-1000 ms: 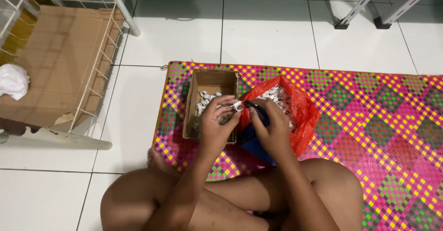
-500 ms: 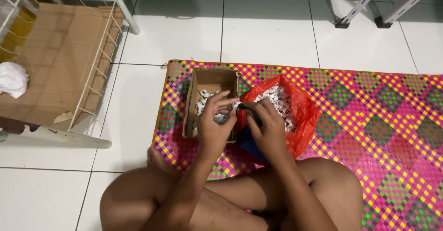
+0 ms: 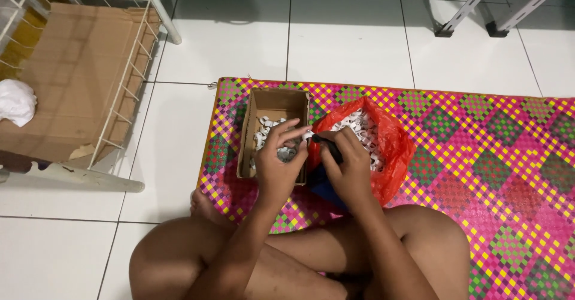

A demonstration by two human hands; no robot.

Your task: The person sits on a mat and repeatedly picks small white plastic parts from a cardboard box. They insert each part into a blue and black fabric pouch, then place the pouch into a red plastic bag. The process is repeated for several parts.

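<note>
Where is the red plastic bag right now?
In the head view, the red plastic bag lies open on the woven mat, just right of the cardboard box, behind the right hand.

I count one cardboard box (image 3: 272, 99) near the woven mat's (image 3: 479, 156) left edge, one red plastic bag (image 3: 392, 150) just beside it, and small white pieces in both, too many to count.

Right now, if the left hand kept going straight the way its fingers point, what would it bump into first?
Probably the small white piece pinched at its fingertips, with the right hand just behind it. The left hand points up and right, toward the red plastic bag. Depth is hard to judge from above.
</note>
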